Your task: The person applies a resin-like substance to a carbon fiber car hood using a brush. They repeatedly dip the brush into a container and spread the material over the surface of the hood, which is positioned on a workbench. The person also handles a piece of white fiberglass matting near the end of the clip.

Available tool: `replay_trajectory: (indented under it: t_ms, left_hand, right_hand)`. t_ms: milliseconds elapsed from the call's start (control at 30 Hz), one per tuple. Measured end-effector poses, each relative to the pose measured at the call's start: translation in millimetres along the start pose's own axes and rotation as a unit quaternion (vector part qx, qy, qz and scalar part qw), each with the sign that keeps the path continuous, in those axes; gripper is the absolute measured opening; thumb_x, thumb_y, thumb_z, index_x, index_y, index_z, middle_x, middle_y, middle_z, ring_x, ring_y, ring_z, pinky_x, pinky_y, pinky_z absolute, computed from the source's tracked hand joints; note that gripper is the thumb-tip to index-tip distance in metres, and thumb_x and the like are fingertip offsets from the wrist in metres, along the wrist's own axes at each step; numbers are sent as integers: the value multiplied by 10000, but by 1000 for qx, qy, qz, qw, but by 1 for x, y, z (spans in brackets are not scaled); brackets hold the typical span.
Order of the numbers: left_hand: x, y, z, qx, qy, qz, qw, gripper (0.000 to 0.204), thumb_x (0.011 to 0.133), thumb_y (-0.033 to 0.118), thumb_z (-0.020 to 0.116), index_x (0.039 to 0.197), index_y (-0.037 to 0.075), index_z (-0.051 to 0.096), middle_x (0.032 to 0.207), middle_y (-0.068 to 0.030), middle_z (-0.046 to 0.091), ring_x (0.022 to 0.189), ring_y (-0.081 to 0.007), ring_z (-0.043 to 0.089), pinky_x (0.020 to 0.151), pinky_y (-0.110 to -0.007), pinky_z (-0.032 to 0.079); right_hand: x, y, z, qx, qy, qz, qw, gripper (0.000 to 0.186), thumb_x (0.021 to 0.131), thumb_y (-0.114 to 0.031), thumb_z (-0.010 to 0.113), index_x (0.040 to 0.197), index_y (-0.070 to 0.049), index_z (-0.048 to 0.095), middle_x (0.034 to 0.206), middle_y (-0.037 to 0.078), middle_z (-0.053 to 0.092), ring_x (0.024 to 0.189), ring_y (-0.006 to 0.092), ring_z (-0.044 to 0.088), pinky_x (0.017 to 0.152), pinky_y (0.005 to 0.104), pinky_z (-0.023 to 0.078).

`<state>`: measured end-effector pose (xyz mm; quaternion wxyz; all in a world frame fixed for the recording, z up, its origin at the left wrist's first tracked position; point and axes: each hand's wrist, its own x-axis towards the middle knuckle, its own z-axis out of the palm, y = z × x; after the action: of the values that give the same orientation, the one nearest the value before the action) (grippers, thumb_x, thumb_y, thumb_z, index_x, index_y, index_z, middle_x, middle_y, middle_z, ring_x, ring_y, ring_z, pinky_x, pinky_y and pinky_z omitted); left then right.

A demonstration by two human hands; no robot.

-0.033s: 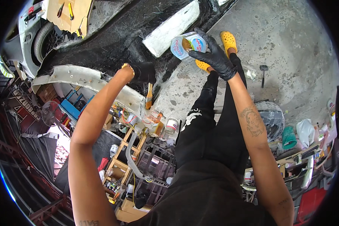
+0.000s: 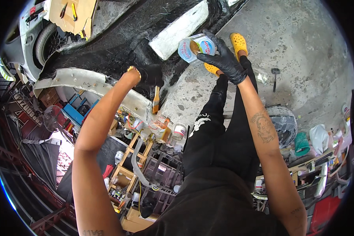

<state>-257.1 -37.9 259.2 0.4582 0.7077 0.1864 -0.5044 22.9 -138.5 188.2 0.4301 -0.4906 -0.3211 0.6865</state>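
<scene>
- Head view: no clear change since the preceding frame; both hands and the container match their places there, so no visible advance in the work.
- Right hand (image 2: 227, 59), black-gloved: clamped round the right side of the labelled clear container (image 2: 186, 50), amber contents showing.
- Container location: just right of the white panel (image 2: 179, 29) in this view, left of the yellow shoes (image 2: 238, 43).
- Container's long axis: appears roughly left to right; open end not certain.
- Left hand (image 2: 150, 75), black-gloved: over dark fibrous matting (image 2: 122, 55); finger closure cannot be told.
- Wooden tool (image 2: 156, 100): at left hand's near side, long axis near to far.
</scene>
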Motion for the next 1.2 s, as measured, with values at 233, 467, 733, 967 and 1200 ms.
replay_trajectory:
  t_ms: [233,467,733,967,1200]
  left_hand:
    - [9,-15,-3,-25,6,18,999,160,786,222,621,788,100,725,739,-118,689,641,-245,647,568,-375,486]
    - [10,-6,-2,-89,26,-24,995,212,784,243,632,837,54,711,730,-139,678,648,-245,633,601,-373,487]
    - [8,0,-10,-169,76,-63,981,219,791,233,629,856,37,701,721,-139,670,667,-247,634,632,-367,492]
    - [26,-7,4,-194,119,-92,969,209,796,236,621,834,47,702,709,-142,667,650,-240,647,657,-377,514]
    - [37,-9,12,-169,177,-60,968,221,772,241,616,801,33,686,711,-183,648,690,-327,647,651,-423,497]
  right_hand:
    - [-1,-4,2,3,-5,-8,1000,858,735,-327,842,1408,-8,417,1299,160,509,1205,226,506,1036,340,407]
    - [-1,-5,-2,-12,2,-16,1000,826,742,-322,837,1394,-14,433,1282,157,533,1184,222,522,1027,335,412]
    - [4,-10,-2,9,-15,-3,1000,835,742,-319,837,1405,-22,425,1282,163,524,1186,233,525,1021,342,422]
    - [7,-2,-4,4,-10,4,1000,840,750,-298,831,1415,-8,408,1290,167,519,1193,231,519,1022,343,419]
    - [14,-4,-4,-19,-25,10,999,835,747,-263,837,1415,-5,407,1297,157,517,1205,214,507,1029,340,408]
